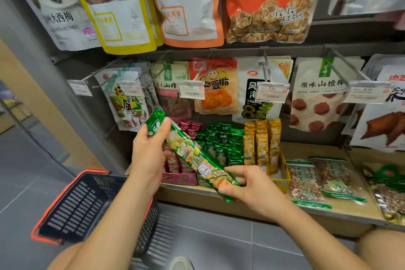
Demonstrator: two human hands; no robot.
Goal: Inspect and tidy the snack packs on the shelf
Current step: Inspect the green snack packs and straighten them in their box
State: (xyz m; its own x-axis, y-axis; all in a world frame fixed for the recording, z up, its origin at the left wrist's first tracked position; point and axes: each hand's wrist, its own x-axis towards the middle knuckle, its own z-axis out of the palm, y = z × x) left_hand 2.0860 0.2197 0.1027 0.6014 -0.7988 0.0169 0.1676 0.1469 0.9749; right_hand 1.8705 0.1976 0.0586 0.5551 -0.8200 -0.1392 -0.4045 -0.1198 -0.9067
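Note:
A long green snack pack [192, 155] is held slantwise in front of the shelf, its printed face towards me. My left hand [149, 151] grips its upper end with thumb and curled fingers. My right hand [245, 184] pinches its lower end. Behind it stand rows of upright packs on the wooden shelf [306, 210]: pink ones [188, 129] in a pink box, green ones [221, 144], and yellow ones [263, 142] in a yellow box.
A black basket with a red rim [72, 206] hangs at my left forearm. Flat nut bags [322, 180] lie on the shelf at right. Hooks with price tags [271, 92] and hanging pouches [265, 2] jut out above. Grey tiled floor lies below.

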